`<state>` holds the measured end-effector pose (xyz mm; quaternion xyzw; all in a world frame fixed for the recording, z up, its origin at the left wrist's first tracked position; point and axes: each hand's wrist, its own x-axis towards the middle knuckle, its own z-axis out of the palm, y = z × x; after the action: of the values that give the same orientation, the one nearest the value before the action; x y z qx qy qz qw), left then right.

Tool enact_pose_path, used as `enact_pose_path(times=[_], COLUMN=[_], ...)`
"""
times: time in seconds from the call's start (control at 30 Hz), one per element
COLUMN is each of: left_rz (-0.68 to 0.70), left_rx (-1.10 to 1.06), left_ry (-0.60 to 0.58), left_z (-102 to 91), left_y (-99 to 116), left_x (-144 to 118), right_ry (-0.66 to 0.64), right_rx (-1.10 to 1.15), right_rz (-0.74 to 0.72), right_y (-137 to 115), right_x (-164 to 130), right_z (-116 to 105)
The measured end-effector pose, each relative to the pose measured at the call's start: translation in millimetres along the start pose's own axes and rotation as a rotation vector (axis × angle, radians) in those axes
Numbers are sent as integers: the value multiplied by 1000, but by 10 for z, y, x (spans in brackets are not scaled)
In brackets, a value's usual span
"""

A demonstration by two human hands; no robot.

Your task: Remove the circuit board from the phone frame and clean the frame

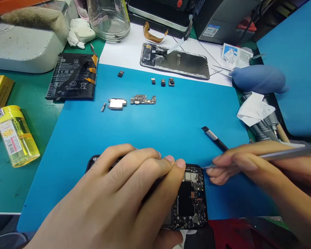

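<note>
Near, the left hand (121, 193) clamps the black rectangular phone frame (205, 207) beneath its fingers, the dark circuit board (187, 199) still inside; the right hand (261, 174) pinches a slim grey tool (287, 153) at the frame's far right corner. Farther, the flat black battery (74, 76) and dark screen panel (189, 64) lie detached.

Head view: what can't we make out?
All head view:
Phone: middle covered by left hand.
Thin tool: rear cut off by right picture edge; tip contact too small to tell.
Black stick: lower end hidden behind right hand.
Battery: smallest print too small to read.
</note>
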<state>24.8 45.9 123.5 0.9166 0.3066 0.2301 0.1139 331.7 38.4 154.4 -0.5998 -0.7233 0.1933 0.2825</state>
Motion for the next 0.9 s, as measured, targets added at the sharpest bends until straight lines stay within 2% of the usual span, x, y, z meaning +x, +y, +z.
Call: enact_pose_path(times=[0.17, 0.43, 0.57, 0.8, 0.9], left_rz=[8, -11, -22, -17, -20], left_rx=[3, -30, -39, -48, -35], left_ry=[6, -15, -24, -23, -18], left_z=[-31, -62, -76, -102, -95], left_y=[-5, -27, -17, -8, -2], left_x=[36, 51, 37, 28, 32], right_ry=[-34, 38, 0, -62, -14], right_rx=[140, 100, 133, 4, -51], right_rz=[37, 23, -36, -229, -134], right_y=[-44, -26, 44, -9, -72], right_x=[126, 22, 66, 163, 133], right_z=[31, 78, 18, -39, 19])
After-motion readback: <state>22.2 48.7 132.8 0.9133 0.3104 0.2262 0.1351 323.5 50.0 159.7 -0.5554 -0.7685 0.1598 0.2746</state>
